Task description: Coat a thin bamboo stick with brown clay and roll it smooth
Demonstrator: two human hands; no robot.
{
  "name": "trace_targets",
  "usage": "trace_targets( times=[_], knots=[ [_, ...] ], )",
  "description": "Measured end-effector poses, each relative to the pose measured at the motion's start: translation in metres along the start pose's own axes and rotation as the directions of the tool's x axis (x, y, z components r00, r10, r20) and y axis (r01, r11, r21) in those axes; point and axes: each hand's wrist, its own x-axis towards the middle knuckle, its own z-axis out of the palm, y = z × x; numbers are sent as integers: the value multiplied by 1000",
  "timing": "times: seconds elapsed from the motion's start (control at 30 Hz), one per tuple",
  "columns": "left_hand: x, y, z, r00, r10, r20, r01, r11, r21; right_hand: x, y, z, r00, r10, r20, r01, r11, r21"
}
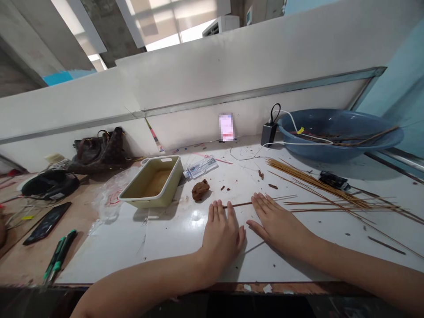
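Note:
My left hand [220,232] lies flat on the white tabletop [175,260], its fingers stretched forward and resting at one end of a thin brown stick [240,204]. Flat as well, my right hand [276,221] covers the stick's other end with its fingertips. Between the two hands only the stick's middle shows. Just beyond my left fingers sits a rough lump of brown clay-like material [200,190]. To the right of my right hand, a bundle of thin tan sticks [308,179] fans out, with several loose sticks [331,204] beside it.
A pale green tub [150,202] and a clear bottle [203,167] stand beyond my left hand. At the back right are a blue basin [334,152] and a black box [268,134] with a white cable. Cutters [59,256], a phone [48,223] and a handbag [99,152] lie left.

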Motion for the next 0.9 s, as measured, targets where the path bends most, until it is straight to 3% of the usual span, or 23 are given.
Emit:
trace_targets(
  times=[0.13,0.2,0.47,0.63,0.9],
  knots=[
    [13,-9,-1,988,148,50,-140,981,-133,1,0,-1,1000,9,-4,-9,999,48],
    [17,-12,-1,983,169,70,-155,972,-178,3,2,0,1000,7,-5,-6,998,68],
    [8,-8,3,984,161,80,-146,976,-163,1,2,1,995,-99,-9,99,989,113],
    [-1,-1,7,986,160,54,-150,977,-154,-6,-2,2,995,-97,-36,100,992,77],
    [10,-7,3,993,71,94,-58,989,-135,3,4,1,998,-66,10,65,992,105]
  ],
)
